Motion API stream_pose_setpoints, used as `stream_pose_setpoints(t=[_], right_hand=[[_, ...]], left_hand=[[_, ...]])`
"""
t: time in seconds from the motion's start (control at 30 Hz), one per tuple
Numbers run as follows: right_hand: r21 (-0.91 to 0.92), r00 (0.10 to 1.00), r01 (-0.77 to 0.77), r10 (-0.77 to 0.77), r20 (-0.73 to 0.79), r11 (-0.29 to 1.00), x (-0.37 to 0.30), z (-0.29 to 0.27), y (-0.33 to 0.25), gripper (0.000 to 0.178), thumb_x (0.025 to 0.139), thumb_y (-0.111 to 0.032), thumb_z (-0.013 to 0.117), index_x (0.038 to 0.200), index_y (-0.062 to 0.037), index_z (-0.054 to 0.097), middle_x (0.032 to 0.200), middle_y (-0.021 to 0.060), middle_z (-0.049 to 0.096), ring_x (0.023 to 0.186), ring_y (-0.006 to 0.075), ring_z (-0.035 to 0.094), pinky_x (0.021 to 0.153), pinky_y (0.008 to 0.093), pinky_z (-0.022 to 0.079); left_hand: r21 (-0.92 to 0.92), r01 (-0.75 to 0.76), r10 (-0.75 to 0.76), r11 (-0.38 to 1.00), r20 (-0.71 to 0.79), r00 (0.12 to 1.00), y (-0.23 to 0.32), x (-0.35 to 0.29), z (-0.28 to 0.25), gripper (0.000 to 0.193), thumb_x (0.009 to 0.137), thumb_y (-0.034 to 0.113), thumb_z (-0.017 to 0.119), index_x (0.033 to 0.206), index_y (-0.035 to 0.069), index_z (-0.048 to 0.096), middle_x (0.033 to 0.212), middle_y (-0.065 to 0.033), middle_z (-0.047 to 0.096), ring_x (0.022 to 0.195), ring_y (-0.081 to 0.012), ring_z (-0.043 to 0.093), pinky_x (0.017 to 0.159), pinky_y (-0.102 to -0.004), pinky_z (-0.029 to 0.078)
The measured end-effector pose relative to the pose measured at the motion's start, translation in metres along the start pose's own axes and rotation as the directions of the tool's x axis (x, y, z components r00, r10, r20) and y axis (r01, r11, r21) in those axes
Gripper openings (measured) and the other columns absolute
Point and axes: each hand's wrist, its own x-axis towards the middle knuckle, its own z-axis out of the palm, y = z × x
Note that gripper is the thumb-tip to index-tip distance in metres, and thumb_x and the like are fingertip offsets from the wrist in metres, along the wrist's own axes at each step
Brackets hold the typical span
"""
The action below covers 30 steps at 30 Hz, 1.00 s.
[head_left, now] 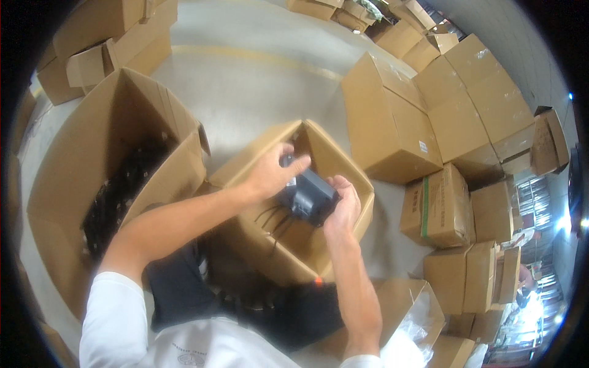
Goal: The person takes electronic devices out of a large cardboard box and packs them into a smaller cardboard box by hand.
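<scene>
Over an open cardboard box (pixel 250 153), I hold a black plastic device (pixel 310 195) with an angular housing and a pale label near one end. My left hand (pixel 277 173) grips its upper left end, thumb laid across the top. The fingers of my right hand (pixel 345 207) wrap round its right end. Several thin black cables (pixel 270 222) hang below the device into the box. What lies at the bottom of the box is mostly hidden by my arms and the device.
At my left stands a taller open carton (pixel 64 153) with many black items (pixel 126 190) inside. Stacked closed cartons (pixel 392 116) and a carton with a green stripe (pixel 432 208) stand to the right. A box with clear plastic bags (pixel 412 325) is near me at the lower right.
</scene>
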Motion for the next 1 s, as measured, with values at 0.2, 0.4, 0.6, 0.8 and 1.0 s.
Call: stream_pose_setpoints(t=[0.2, 0.4, 0.6, 0.8, 1.0], right_hand=[[-0.063, 0.978, 0.033, -0.019, 0.205, 0.997, -0.004, -0.007, -0.015, 0.037, 0.100, -0.023, 0.058, 0.127, 0.0024, 0.057, 0.115, 0.0130, 0.066, 0.109, 0.0223, 0.061, 0.099, 0.0347, 0.048], [-0.146, 0.900, -0.081, 0.135, 0.414, 0.986, -0.002, -0.016, -0.038, 0.045, 0.096, -0.029, 0.072, 0.125, 0.0016, 0.058, 0.117, 0.0097, 0.067, 0.107, 0.0193, 0.064, 0.098, 0.0356, 0.050], [0.369, 0.992, -0.127, 0.111, 0.066, 0.921, 0.047, -0.036, 0.007, 0.037, 0.100, -0.029, 0.064, 0.126, -0.0028, 0.058, 0.118, 0.0090, 0.067, 0.103, 0.0218, 0.066, 0.087, 0.0401, 0.058], [0.450, 0.817, -0.159, 0.373, -0.440, 0.879, 0.091, -0.091, 0.123, 0.048, 0.093, -0.023, 0.074, 0.130, -0.0006, 0.053, 0.117, 0.0121, 0.066, 0.101, 0.0285, 0.066, 0.080, 0.0452, 0.060], [0.289, 0.632, -0.200, 0.349, -0.692, 0.936, 0.138, -0.133, 0.214, 0.059, 0.093, -0.035, 0.072, 0.128, 0.0086, 0.052, 0.123, 0.0189, 0.064, 0.103, 0.0323, 0.066, 0.085, 0.0469, 0.058]], left_hand=[[-0.231, 0.344, -0.267, 0.910, 0.308, 0.913, 0.026, 0.012, -0.014, 0.049, 0.087, 0.040, 0.079, 0.104, -0.003, 0.063, 0.086, -0.0066, 0.066, 0.078, -0.0123, 0.063, 0.069, -0.0278, 0.053], [-0.326, 0.484, -0.331, 0.812, 0.425, 0.842, 0.028, 0.045, -0.014, 0.060, 0.086, 0.046, 0.079, 0.116, -0.003, 0.061, 0.101, -0.0085, 0.068, 0.087, -0.0143, 0.065, 0.080, -0.0290, 0.054], [0.051, 0.210, -0.182, 0.976, 0.719, 0.670, -0.053, 0.042, 0.044, 0.051, 0.085, 0.025, 0.078, 0.122, -0.004, 0.061, 0.100, -0.0100, 0.072, 0.089, -0.0196, 0.070, 0.088, -0.0360, 0.053], [0.516, 0.016, -0.447, 0.856, 0.724, 0.525, -0.125, 0.079, 0.093, 0.023, 0.080, 0.006, 0.068, 0.100, -0.003, 0.071, 0.086, -0.0183, 0.073, 0.073, -0.0239, 0.074, 0.072, -0.0382, 0.059], [0.480, -0.460, -0.166, 0.747, 0.805, 0.570, -0.192, 0.069, 0.167, 0.018, 0.080, 0.001, 0.061, 0.091, -0.001, 0.076, 0.098, -0.0241, 0.073, 0.098, -0.0399, 0.071, 0.085, -0.0474, 0.057]])
